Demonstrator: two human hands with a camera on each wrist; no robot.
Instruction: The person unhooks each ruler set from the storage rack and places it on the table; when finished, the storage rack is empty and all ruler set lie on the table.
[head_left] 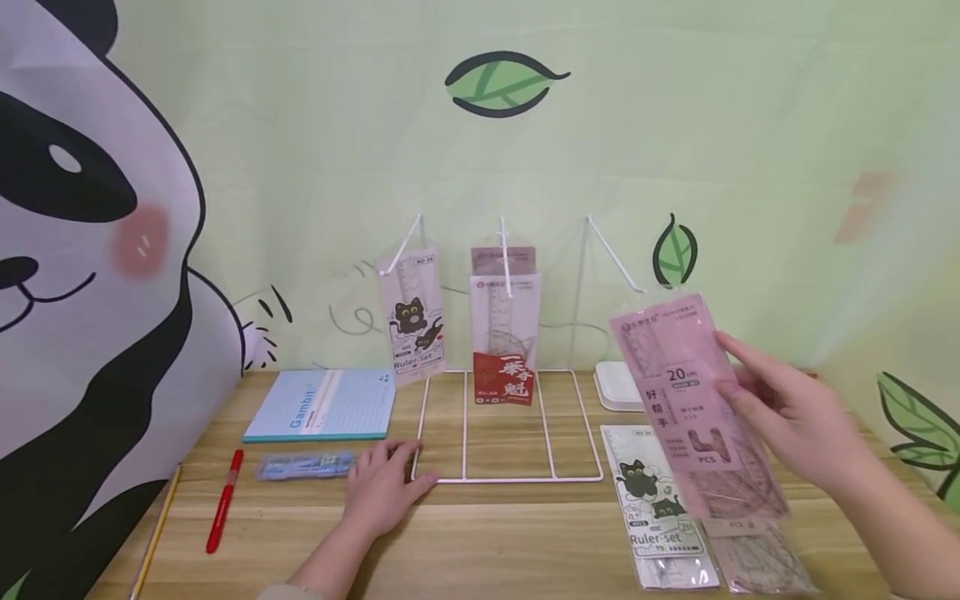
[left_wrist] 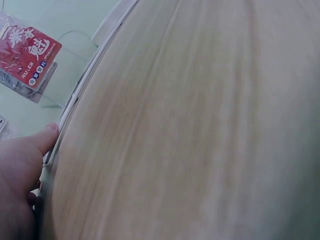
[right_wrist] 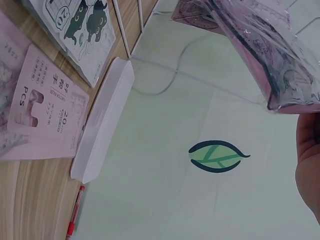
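Note:
My right hand [head_left: 787,408] pinches the right edge of a pink packaged ruler set [head_left: 678,358], thumb on its front. The pack is raised and tilted, its top by the tip of the rack's right hook [head_left: 615,254]. In the right wrist view the clear-wrapped pack [right_wrist: 295,75] shows above the fingers. My left hand [head_left: 382,487] holds the near left corner of the white wire rack [head_left: 517,481]; its thumb [left_wrist: 47,137] lies against the wire. A cat-print ruler set [head_left: 416,317] hangs on the left hook, and red-and-clear ruler packs [head_left: 504,333] on the middle one.
On the table at right lie another cat-print ruler set [head_left: 656,508] and a pink one [head_left: 757,558], partly hidden. A white box [head_left: 618,387] stands behind them. At left are a notebook [head_left: 322,406], a blue case [head_left: 303,467], a red pen [head_left: 225,500] and a pencil [head_left: 156,533].

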